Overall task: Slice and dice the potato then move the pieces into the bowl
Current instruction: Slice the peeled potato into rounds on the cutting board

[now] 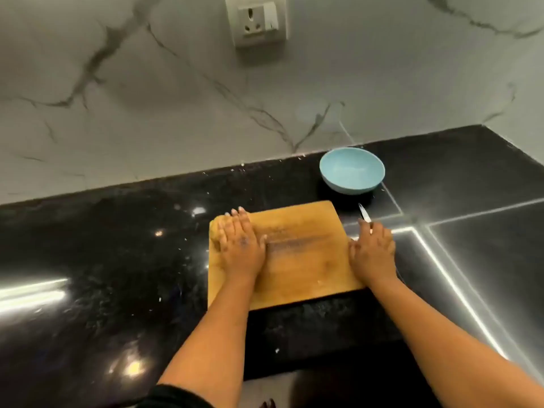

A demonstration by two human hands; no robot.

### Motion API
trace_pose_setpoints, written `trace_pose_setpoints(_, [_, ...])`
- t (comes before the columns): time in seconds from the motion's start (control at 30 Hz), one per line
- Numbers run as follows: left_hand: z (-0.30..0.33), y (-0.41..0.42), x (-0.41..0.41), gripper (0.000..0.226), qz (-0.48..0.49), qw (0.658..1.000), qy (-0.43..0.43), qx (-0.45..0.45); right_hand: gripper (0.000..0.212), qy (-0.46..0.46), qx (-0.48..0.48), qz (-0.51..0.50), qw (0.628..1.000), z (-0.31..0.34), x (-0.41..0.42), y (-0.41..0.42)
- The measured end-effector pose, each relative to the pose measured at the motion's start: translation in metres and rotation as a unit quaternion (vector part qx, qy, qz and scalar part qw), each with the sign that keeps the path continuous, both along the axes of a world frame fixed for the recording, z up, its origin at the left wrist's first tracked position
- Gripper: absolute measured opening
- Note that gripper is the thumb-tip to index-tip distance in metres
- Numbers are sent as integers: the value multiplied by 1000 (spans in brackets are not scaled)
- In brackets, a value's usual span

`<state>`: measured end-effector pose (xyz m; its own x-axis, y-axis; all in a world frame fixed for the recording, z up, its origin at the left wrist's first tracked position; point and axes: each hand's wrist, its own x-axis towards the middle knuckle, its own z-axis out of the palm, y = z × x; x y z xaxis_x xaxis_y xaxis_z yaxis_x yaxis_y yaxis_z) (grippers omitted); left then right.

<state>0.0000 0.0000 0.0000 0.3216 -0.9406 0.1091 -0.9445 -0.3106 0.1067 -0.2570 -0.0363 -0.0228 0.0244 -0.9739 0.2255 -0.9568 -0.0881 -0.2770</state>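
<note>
A wooden cutting board lies on the black counter. My left hand rests palm down over a tan potato at the board's far left corner, and only the potato's left edge shows. Just off the board's right edge, my right hand is curled over a knife. Its handle is hidden and the thin blade points away toward the bowl. The light blue bowl stands empty behind the board's right corner, near the wall.
The glossy black counter stretches left and right, with small white crumbs scattered on it. A marble wall with a power socket rises behind. The counter's front edge runs just below the board.
</note>
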Motion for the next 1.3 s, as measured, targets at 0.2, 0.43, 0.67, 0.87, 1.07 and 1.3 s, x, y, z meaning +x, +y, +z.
trace_pose_setpoints(0.2, [-7, -14, 4, 63, 18, 997, -81, -5, 23, -1, 22, -88, 996, -11, -27, 22])
trace_pose_setpoints(0.43, [-8, -20, 9, 45, -31, 998, -13, -44, 12, 40, 35, -91, 994, -15, -16, 14])
trace_pose_setpoints(0.67, [-18, -9, -24, 42, -183, 972, 111, -96, 21, -2, 101, -91, 991, 2, -12, 5])
trace_pose_setpoints(0.87, [-29, -8, -24, 36, -183, 953, 201, -135, 14, -144, 50, 14, 988, 26, 27, 15])
trace_pose_setpoints(1.07, [-32, -8, -26, 52, -179, 945, 247, -115, 34, -249, 83, 75, 962, 3, 64, -1])
trace_pose_setpoints(1.3, [-30, -9, -42, 61, -198, 951, 223, -84, 26, -237, 21, 84, 968, -1, 64, 7])
